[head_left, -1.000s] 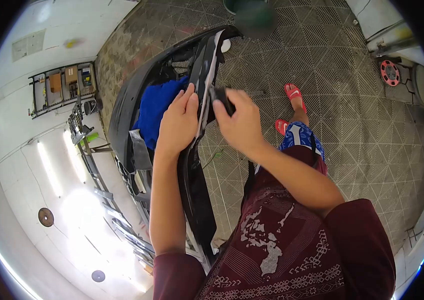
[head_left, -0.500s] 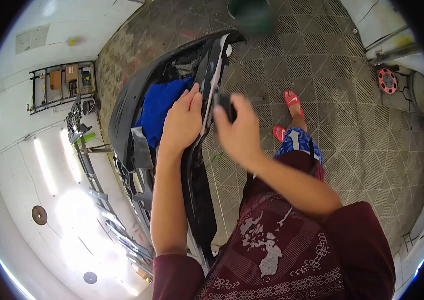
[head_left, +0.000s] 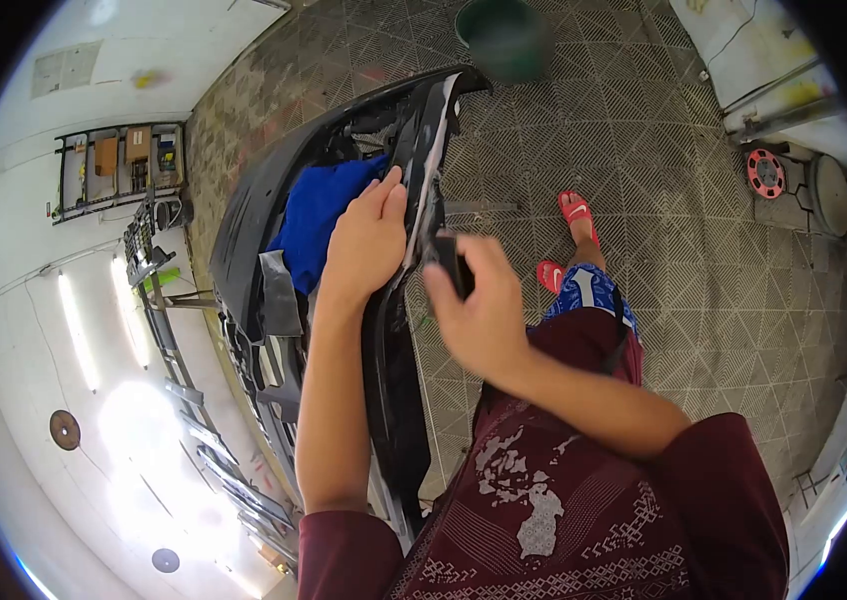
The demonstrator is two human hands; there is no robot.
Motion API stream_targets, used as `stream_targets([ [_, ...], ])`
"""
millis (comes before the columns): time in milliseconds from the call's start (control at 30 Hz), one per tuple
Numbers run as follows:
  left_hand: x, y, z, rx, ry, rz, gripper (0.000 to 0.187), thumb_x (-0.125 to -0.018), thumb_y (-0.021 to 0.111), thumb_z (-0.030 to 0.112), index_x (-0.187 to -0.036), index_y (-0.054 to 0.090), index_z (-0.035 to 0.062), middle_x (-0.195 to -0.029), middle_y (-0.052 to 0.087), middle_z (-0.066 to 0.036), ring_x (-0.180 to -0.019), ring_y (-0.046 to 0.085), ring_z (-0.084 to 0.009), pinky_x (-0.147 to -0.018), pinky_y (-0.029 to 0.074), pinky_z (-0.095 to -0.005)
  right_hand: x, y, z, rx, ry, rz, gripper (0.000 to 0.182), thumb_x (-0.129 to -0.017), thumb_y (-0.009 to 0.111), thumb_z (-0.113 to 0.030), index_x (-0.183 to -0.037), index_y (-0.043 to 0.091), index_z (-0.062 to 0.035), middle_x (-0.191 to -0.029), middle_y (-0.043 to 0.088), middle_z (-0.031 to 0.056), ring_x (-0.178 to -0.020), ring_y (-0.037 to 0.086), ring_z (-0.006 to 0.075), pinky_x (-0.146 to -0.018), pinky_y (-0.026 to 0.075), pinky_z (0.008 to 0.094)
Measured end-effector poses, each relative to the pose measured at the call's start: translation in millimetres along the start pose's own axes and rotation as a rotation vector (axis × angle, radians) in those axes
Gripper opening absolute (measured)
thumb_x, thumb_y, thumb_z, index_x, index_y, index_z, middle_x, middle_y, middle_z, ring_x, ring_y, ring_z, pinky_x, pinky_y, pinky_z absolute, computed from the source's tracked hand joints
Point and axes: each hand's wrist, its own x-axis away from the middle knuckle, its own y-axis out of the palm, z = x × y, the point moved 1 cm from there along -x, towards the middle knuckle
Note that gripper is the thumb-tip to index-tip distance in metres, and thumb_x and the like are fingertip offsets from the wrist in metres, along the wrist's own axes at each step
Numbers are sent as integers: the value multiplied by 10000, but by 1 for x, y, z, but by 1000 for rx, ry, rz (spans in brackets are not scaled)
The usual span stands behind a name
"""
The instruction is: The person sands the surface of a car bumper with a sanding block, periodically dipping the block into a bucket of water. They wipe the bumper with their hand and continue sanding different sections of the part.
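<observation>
A dark car bumper [head_left: 279, 165] runs lengthwise in front of me, with a pale whitish strip [head_left: 433, 150] along its near edge. My left hand [head_left: 368, 240] lies on the bumper beside this strip, fingers stretched out and close together, holding nothing. A blue cloth [head_left: 319, 212] rests on the bumper just beyond that hand. My right hand [head_left: 484, 305] is wrapped round a black block [head_left: 456, 265], which is against the near edge, below the left fingertips' level. The block's working face is hidden, and the right hand is slightly blurred.
A dark green bucket [head_left: 506, 45] stands on the patterned tile floor [head_left: 684, 260] past the bumper's far end. Shelving [head_left: 114, 172] with boxes is by the left wall. A red reel [head_left: 766, 174] sits at the right. My feet in red sandals [head_left: 576, 207] are beside the bumper.
My right hand has moved down along the bumper's edge, toward my body, with the black block in it. My left hand stays in place; the whole view has shifted slightly.
</observation>
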Motion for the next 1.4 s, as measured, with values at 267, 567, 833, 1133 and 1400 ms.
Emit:
stream_targets([
  [267,5,2,-2,20,-23,-8,488,-1107,470,354,-1463,654,75,-1467,632,-255,-1455,528,-400,-1200,418,-464,1,0,5,22,-1,-32,321,-940,728,-79,-1248,664,-16,-1043,632,185,-926,677,373,-824,548,434],
  [567,5,1,2,-43,-3,3,501,-1110,451,362,-1465,650,70,-1470,632,-251,-1457,525,-398,-1205,414,-465,-4,5,19,129,-76,45,316,-941,737,-91,-1244,677,-20,-1085,647,179,-917,700,371,-812,563,429],
  [833,7,-2,6,-24,-20,-18,509,-1107,457,365,-1476,640,65,-1482,624,-247,-1466,517,-394,-1207,413,-462,-5,3,10,111,-55,12,323,-942,720,-89,-1251,665,-15,-1092,652,194,-961,693,398,-839,561,446],
  [1133,8,-1,5,-3,-13,-7,505,-1106,464,359,-1475,639,63,-1477,626,-252,-1470,513,-393,-1207,412,-462,-13,10,12,47,-39,40,226,-963,716,-136,-1129,630,-10,-1042,644,218,-937,671,409,-813,541,485],
  [1400,4,2,2,5,-25,-6,501,-1107,467,360,-1471,644,64,-1479,634,-228,-1473,511,-390,-1206,412,-463,-30,14,18,-5,105,3,256,-977,713,-200,-1130,637,-10,-1028,667,216,-952,682,417,-848,539,503],
])
